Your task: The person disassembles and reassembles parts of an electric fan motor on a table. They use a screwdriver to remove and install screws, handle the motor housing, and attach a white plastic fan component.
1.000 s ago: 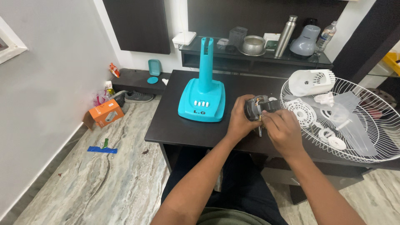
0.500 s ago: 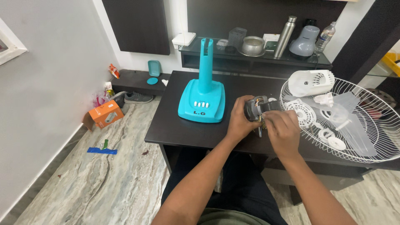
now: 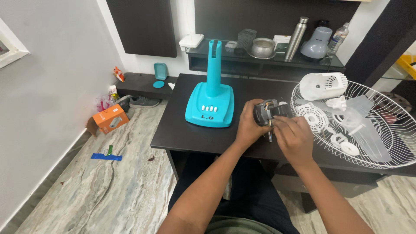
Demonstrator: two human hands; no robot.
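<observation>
Head view, looking down over a dark worktop [image 3: 190,130]. Left hand [image 3: 249,125] wrapped around a small grey fan motor [image 3: 265,112], fingers closed on its near side, holding it just above the worktop edge. Right hand [image 3: 294,134] right up against the motor from the other side, fingers curled and pinched at something thin and metallic sticking down below the motor. Can't really make out what that bit is, too small and half covered by the fingers. Copper windings barely peeking out on top of the motor; rest of it hidden by both hands.

To the left of the hands, a teal fan base [image 3: 211,102] with an upright neck, standing on the worktop, row of white buttons on the front. To the right, a white wire fan guard [image 3: 381,151] lying flat, cut off by the frame edge. Inside it a white motor housing [image 3: 323,86], a round vented white cover [image 3: 313,116], a translucent fan blade [image 3: 359,125] that's hard to pick out against the wires, and a couple of small white rings.

Back shelf with a steel bottle [image 3: 297,38] and a metal bowl [image 3: 262,47], other stuff there too murky to call. On the floor, an orange box [image 3: 108,120] and a strip of blue tape [image 3: 106,157].
</observation>
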